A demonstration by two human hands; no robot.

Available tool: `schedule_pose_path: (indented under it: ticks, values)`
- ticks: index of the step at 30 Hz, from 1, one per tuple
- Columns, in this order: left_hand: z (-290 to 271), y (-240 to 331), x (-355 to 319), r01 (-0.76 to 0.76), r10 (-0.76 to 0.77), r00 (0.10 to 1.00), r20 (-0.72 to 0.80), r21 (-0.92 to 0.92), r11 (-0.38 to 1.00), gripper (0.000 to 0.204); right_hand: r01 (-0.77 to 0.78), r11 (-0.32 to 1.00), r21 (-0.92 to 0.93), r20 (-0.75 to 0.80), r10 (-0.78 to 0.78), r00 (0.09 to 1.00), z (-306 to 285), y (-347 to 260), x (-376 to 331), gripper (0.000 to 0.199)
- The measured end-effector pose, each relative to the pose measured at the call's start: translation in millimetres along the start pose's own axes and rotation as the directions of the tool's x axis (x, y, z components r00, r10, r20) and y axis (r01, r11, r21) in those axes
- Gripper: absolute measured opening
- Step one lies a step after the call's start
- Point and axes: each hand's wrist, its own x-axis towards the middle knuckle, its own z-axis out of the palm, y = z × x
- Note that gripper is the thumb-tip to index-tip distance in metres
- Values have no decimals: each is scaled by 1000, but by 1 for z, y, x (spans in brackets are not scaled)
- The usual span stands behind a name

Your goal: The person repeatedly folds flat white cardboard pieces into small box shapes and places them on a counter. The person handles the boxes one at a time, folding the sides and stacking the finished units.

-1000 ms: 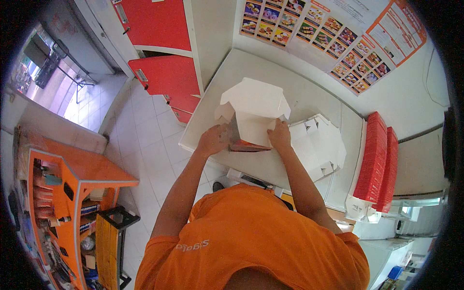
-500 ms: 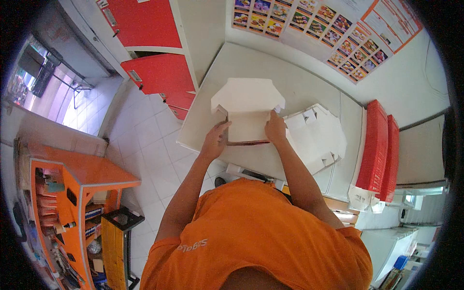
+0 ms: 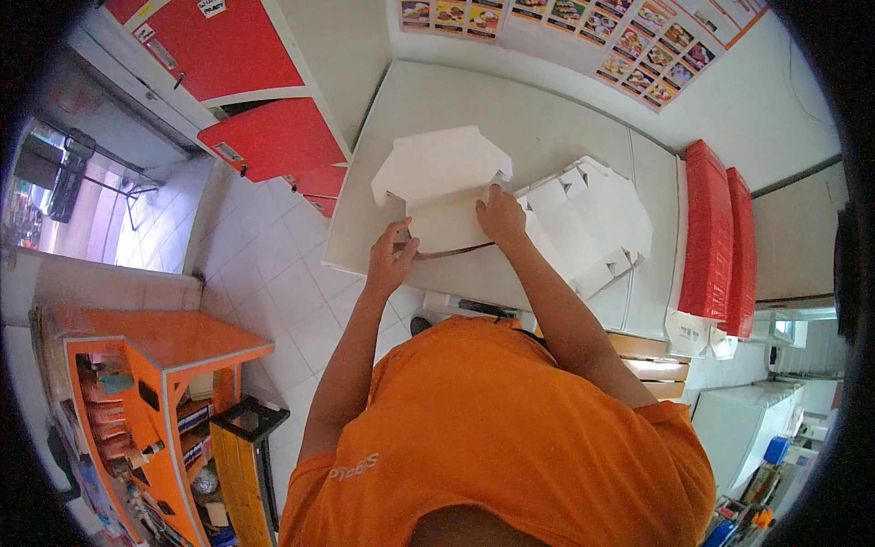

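Note:
A partly folded white cardboard box [image 3: 442,169] lies on the grey-white tabletop, its lid flap spread toward the far side and its near wall standing up with a dark outer edge. My left hand [image 3: 392,260] grips the box's near left corner between thumb and fingers. At the right side wall, my right hand [image 3: 501,215] is closed on the cardboard, its fingertips partly hidden. Just right of that hand rests a stack of flat white box blanks [image 3: 592,223] with notched flaps.
Red plastic crates [image 3: 706,232] stand along the table's right end. Red cabinet doors [image 3: 264,137] are beyond the table [image 3: 519,100] on the left. An orange shelf unit [image 3: 182,337] and a wooden stool [image 3: 239,456] stand at lower left. Food posters [image 3: 656,55] hang on the wall.
The box has turned slightly anticlockwise, its lid end tilting left. My left hand has shifted to the near corner with its fingers more bent; my right hand stays at the right wall.

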Motion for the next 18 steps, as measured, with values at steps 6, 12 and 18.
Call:
schedule_pose_path:
  ticks: [6,12,18]
  values:
    - [2,16,1,136,-130,990,61,-106,985,44,-33,998,51,69,30,997,-4,5,2,55]
    - [-1,-6,-3,82,-82,996,-33,7,997,46,-93,959,267,-10,99,995,-38,79,-21,51]
    - [-1,17,-1,82,-79,991,-110,26,996,46,-24,999,33,180,18,984,-66,132,-75,53]
